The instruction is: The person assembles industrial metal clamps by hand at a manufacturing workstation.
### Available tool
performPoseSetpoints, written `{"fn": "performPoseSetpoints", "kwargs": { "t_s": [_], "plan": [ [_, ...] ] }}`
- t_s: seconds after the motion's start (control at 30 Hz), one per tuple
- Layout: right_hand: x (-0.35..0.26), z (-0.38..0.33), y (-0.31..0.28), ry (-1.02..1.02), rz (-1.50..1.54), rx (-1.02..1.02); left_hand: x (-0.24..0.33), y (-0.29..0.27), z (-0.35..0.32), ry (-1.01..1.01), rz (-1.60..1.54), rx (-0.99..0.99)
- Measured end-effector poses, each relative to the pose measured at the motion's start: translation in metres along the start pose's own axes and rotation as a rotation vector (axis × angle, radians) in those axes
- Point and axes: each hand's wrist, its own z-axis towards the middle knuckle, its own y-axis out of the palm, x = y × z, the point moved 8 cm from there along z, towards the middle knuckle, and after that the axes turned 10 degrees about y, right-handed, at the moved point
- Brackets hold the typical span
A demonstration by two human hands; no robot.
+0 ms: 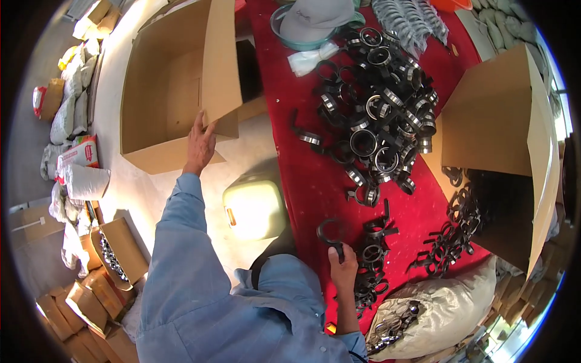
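Note:
My left hand (200, 143) reaches out to the left and grips the flap edge of a large open cardboard box (172, 91) standing on the floor. My right hand (342, 266) rests on the red table cloth (302, 175) and holds a black curved clamp ring (330, 233). Beside that hand lies a small heap of black rings (372, 260). A big pile of black and silver ring parts (381, 109) covers the middle of the table.
A second open cardboard box (502, 151) lies on its side at right with black clamps spilling out. A grey sack (436, 314) holds metal rings at lower right. A pale plastic canister (254, 206) stands by the table. A bowl (308, 27) sits at the far end. Small boxes and bags line the floor at left.

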Motion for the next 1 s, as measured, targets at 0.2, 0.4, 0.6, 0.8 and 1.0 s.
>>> {"fn": "performPoseSetpoints", "kwargs": {
  "t_s": [0.2,0.4,0.6,0.8,1.0],
  "plan": [
    [-0.013,0.013,0.025,0.218,0.034,-0.277,0.000,-0.022,0.001,-0.215,-0.531,0.203],
    [-0.207,0.104,0.073,-0.294,0.155,-0.123,-0.044,0.002,-0.019,-0.442,-0.987,0.268],
    [-0.186,0.097,0.065,-0.195,0.414,-0.221,-0.028,-0.010,-0.017,-0.352,-0.621,0.266],
    [0.023,0.023,0.004,0.133,0.612,-0.141,0.010,-0.019,-0.004,-0.243,-0.298,0.255],
    [0.092,-0.053,-0.089,0.305,0.591,0.221,0.086,-0.037,0.009,0.196,-0.037,0.297]
  ]
}}
